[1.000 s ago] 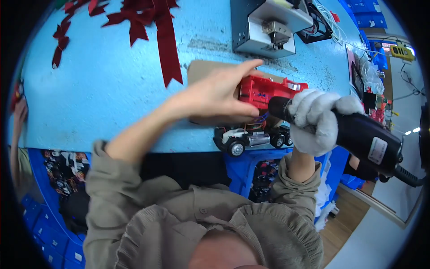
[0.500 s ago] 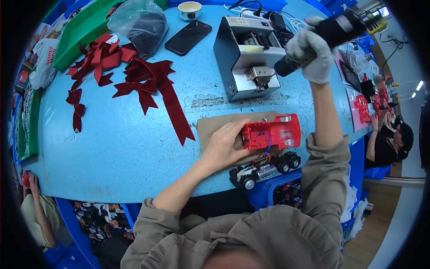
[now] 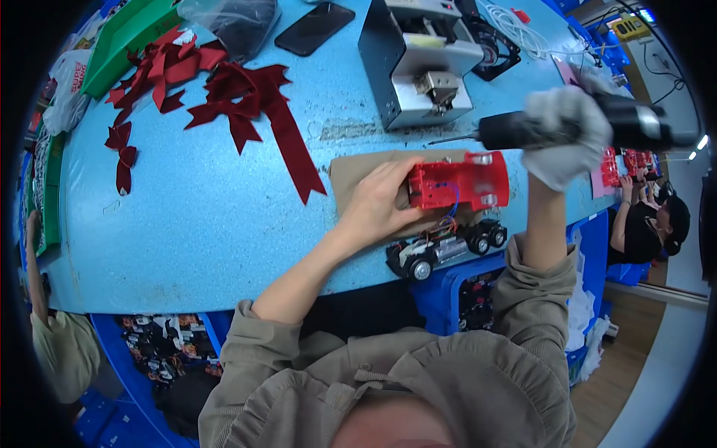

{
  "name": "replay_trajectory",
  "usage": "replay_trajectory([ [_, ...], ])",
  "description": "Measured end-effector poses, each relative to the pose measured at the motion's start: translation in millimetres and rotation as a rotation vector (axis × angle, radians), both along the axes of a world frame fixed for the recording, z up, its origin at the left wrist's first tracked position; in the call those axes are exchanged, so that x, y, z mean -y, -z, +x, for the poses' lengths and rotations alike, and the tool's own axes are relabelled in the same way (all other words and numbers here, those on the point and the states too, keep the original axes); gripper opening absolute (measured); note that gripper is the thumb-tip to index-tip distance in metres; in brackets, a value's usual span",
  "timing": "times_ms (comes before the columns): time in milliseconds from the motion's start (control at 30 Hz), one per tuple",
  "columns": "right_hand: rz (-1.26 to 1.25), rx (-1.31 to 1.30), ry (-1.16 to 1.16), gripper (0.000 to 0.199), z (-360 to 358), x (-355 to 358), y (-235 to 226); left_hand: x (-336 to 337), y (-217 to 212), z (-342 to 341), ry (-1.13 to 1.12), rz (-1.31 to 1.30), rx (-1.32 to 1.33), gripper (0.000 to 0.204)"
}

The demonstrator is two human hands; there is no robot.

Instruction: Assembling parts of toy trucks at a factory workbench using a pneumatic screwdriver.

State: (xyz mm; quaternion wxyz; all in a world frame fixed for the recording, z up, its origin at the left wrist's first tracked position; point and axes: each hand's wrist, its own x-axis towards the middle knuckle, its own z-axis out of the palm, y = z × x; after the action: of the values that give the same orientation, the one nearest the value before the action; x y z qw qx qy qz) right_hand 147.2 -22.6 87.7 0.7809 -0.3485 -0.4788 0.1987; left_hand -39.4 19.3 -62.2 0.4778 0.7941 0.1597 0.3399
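Observation:
My left hand point(image 3: 376, 203) grips the left end of a red plastic toy truck body point(image 3: 484, 181), which lies with its hollow inside facing up. Wires run from it to a black and silver toy truck chassis point(image 3: 447, 252) on wheels, close to the table's near edge. In a whitish work glove, my right hand point(image 3: 566, 136) is wrapped round a black electric screwdriver point(image 3: 502, 132). Its thin bit points left, above and beyond the red body, without touching it. Beneath the body is a brown pad point(image 3: 346, 179).
A grey metal machine point(image 3: 388, 75) stands beyond the pad. Red ribbon bows point(image 3: 280, 142), a phone point(image 3: 314, 28) and a green tray point(image 3: 119, 48) lie at the far left. Blue bins point(image 3: 437, 299) sit below the near edge. Other people work at both sides.
My right hand has brought the screwdriver away from the metal machine, nearer and to the right, its bit now pointing left. My left hand keeps its grip on the red body. The view has shifted.

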Motion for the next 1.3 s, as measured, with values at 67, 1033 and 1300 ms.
replay_trajectory([
  [67,0.070,-0.160,-0.169,0.027,-3.2,16.5,-1.4,1.5,-3.2,0.8,-0.007,0.019,0.003,0.061],
  [1033,-0.182,0.199,0.041,0.026,-61.1,6.5,36.0,0.5,3.0,-1.4,-0.028,0.029,0.039,0.060],
  [1300,-0.159,0.196,0.080,0.025,-70.0,21.4,44.1,1.9,-0.8,-1.7,0.006,0.018,0.004,0.062],
])
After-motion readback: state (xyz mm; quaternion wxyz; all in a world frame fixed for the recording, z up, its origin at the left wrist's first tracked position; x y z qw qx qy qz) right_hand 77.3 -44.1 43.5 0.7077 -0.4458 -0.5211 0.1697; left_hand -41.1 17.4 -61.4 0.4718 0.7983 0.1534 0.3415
